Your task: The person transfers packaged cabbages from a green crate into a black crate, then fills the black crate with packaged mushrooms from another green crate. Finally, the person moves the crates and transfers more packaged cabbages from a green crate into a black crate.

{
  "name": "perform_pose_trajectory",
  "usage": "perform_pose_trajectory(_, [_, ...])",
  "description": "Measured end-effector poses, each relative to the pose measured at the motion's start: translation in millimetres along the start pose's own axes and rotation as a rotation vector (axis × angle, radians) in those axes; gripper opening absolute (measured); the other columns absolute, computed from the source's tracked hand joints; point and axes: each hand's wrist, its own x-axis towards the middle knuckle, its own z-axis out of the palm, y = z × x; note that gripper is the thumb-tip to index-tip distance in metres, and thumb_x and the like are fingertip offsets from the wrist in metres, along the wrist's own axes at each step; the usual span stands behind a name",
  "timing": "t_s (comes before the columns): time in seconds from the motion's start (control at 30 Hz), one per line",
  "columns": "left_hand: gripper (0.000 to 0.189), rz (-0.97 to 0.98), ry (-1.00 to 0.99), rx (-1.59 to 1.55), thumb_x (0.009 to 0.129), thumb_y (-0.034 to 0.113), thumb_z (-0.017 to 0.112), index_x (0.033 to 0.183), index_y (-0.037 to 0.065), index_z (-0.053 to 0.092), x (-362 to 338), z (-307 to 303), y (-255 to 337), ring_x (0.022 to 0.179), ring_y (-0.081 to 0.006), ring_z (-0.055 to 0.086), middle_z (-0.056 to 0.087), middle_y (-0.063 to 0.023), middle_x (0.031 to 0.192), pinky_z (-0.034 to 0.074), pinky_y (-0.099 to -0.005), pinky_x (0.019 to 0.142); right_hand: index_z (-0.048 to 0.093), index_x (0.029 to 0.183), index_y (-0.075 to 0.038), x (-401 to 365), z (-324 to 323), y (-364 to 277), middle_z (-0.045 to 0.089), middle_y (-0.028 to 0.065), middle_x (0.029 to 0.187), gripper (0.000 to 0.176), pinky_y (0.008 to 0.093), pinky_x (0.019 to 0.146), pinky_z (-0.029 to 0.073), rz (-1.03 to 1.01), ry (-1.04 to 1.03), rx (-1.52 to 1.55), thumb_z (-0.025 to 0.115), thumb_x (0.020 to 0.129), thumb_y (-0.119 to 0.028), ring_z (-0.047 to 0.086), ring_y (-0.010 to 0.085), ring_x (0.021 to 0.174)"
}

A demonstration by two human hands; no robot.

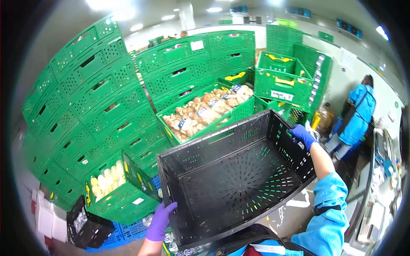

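Tall stacks of green crates (106, 94) fill the left and far side of a brightly lit room, under ceiling lights (168, 17). Before them, a large black crate (239, 179) is held tilted, its open top towards the camera and its slotted base showing no load. It spans the space between the two gloved hands: the left hand (160, 221) grasps its near left side, and the right hand (303, 136) grasps the rim at its right side, towards the far corner.

Just beyond the black crate, a green crate of mushrooms (205, 110) holds brown mushrooms and labelled packs. At near left, a green crate of pale vegetables (121, 192) stands beside a small black crate (87, 226), with blue crates (130, 230) low down next to them. Grey floor (273, 218) shows right of the black crate. At far right, a person in a blue gown (361, 111) stands near a pale wall (341, 62), and a cluttered desk (362, 183) runs along the right edge.

The black crate hides part of the mushroom crate and most of the clear packs (171, 246) below it. Some fingers are out of sight behind its walls. The lens border cuts off the outer stacks, and the small items on the desk are too blurred to name.
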Motion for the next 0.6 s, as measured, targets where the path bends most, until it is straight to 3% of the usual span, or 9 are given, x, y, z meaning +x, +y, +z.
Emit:
perform_pose_trajectory(0.07, [0.028,0.004,0.096,0.001,0.077,0.022,0.062,0.095,0.001,0.059,16,20,-10,0.07,-0.0128,0.056,0.06,-0.0042,0.077,0.044,-0.0265,0.062,0.055,0.096,0.006,49,8,-8,0.06,0.0119,0.069,0.031,0.0312,0.039,0.048,-0.019,-0.075,0.001,0.06,0.083,-0.021,0.057,0.0209,0.044])
perform_pose_trajectory(0.13, [0.034,-0.12,0.169,-0.013,0.076,0.024,0.066,0.099,0.0,0.059,30,41,-18,0.077,-0.0117,0.054,0.06,-0.0038,0.084,0.042,-0.0251,0.067,0.059,0.088,0.008,93,19,-8,0.06,0.0141,0.067,0.032,0.0336,0.046,0.051,-0.084,-0.139,0.026,0.059,0.079,-0.024,0.059,0.0227,0.048])
perform_pose_trajectory(0.27, [0.027,-0.202,0.309,-0.055,0.077,0.018,0.062,0.096,-0.001,0.059,57,81,-40,0.07,-0.0158,0.059,0.062,-0.0059,0.08,0.048,-0.0284,0.064,0.056,0.092,0.006,173,38,-7,0.06,0.0142,0.074,0.032,0.0319,0.046,0.051,-0.205,-0.294,-0.118,0.057,0.082,-0.024,0.059,0.0233,0.049])
perform_pose_trajectory(0.33, [0.026,-0.15,0.42,-0.023,0.078,0.02,0.062,0.094,0.0,0.06,60,98,-34,0.07,-0.0162,0.06,0.062,-0.0052,0.078,0.048,-0.0292,0.064,0.055,0.094,0.005,186,37,-23,0.06,0.0147,0.073,0.035,0.0323,0.044,0.05,-0.137,-0.352,-0.075,0.058,0.08,-0.027,0.058,0.0214,0.045])
perform_pose_trajectory(0.4, [0.037,-0.238,0.458,0.244,0.077,0.026,0.067,0.097,-0.003,0.06,61,102,-22,0.077,-0.0182,0.058,0.063,-0.0094,0.087,0.046,-0.0296,0.067,0.054,0.097,0.004,210,29,-24,0.061,0.0173,0.078,0.04,0.0387,0.053,0.051,-0.187,-0.492,-0.135,0.062,0.077,-0.031,0.061,0.0266,0.056])
perform_pose_trajectory(0.47, [0.046,-0.217,0.53,0.799,0.071,0.029,0.071,0.101,-0.003,0.057,58,119,25,0.08,-0.0272,0.061,0.063,-0.0164,0.09,0.048,-0.0354,0.07,0.053,0.103,0.003,238,23,-25,0.062,0.0205,0.085,0.05,0.0433,0.069,0.05,-0.753,-0.278,-0.794,0.066,0.074,-0.035,0.062,0.0338,0.076])
perform_pose_trajectory(0.5, [0.054,-0.074,0.691,1.015,0.067,0.029,0.073,0.107,-0.002,0.054,69,112,17,0.088,-0.0322,0.059,0.06,-0.019,0.097,0.047,-0.0384,0.076,0.051,0.111,0.0,225,18,-64,0.06,0.0219,0.095,0.057,0.0441,0.081,0.045,-0.596,-0.251,-0.786,0.068,0.071,-0.037,0.057,0.0375,0.093])
perform_pose_trajectory(0.57, [0.062,0.164,0.731,1.066,0.067,0.027,0.073,0.117,0.002,0.046,94,122,55,0.108,-0.0347,0.049,0.05,-0.0222,0.116,0.041,-0.0397,0.089,0.049,0.117,-0.004,235,37,-95,0.057,0.0212,0.103,0.061,0.0425,0.082,0.044,-0.912,-0.008,-0.441,0.07,0.068,-0.035,0.055,0.0349,0.096])
perform_pose_trajectory(0.6, [0.062,0.339,0.707,1.091,0.068,0.027,0.072,0.118,0.002,0.046,115,134,79,0.112,-0.0352,0.046,0.048,-0.0225,0.12,0.039,-0.0399,0.092,0.048,0.119,-0.007,231,49,-119,0.054,0.0202,0.107,0.063,0.0414,0.082,0.044,-1.041,-0.011,-0.391,0.071,0.066,-0.033,0.054,0.0346,0.099])
